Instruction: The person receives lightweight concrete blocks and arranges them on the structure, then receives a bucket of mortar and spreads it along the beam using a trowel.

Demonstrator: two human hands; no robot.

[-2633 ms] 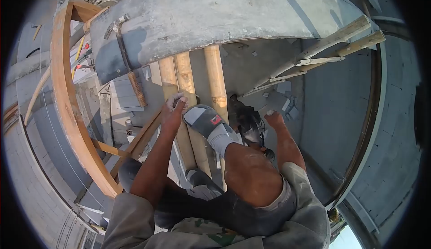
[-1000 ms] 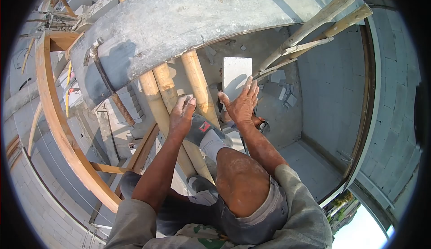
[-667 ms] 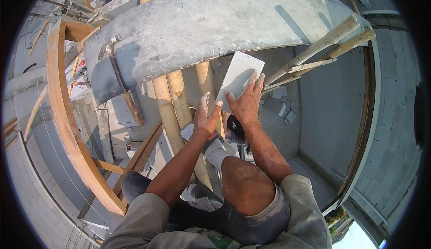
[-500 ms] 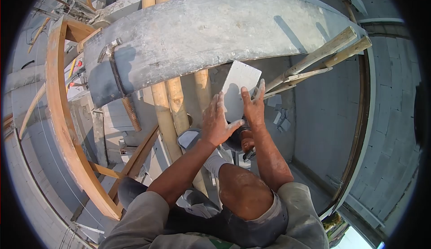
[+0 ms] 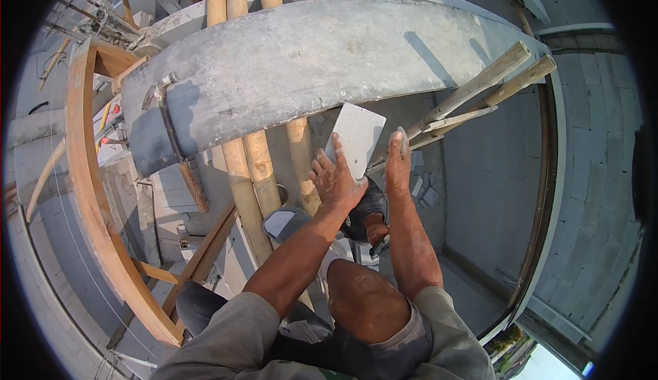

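A pale grey lightweight concrete block (image 5: 360, 133) is tilted up in front of me, over the gap below the board. My left hand (image 5: 339, 181) grips its lower left part, with one finger laid along the face and the other fingers at the edge. Just right of the block, my right hand (image 5: 397, 164) is raised edge-on, its fingers extended upward and close together. A narrow gap shows between this hand and the block. Grey dust covers the fingertips.
A claw hammer (image 5: 171, 126) lies across the grey board (image 5: 295, 57), its handle overhanging. Bamboo poles (image 5: 260, 164) run beneath. Wooden poles (image 5: 473, 88) lean at right. An orange timber frame (image 5: 86, 153) stands left. Another person (image 5: 367, 215) is partly visible below my hands.
The block has turned and shifted slightly. My left hand has moved onto its lower end with a finger over the face. My right hand has come away from the block's right side.
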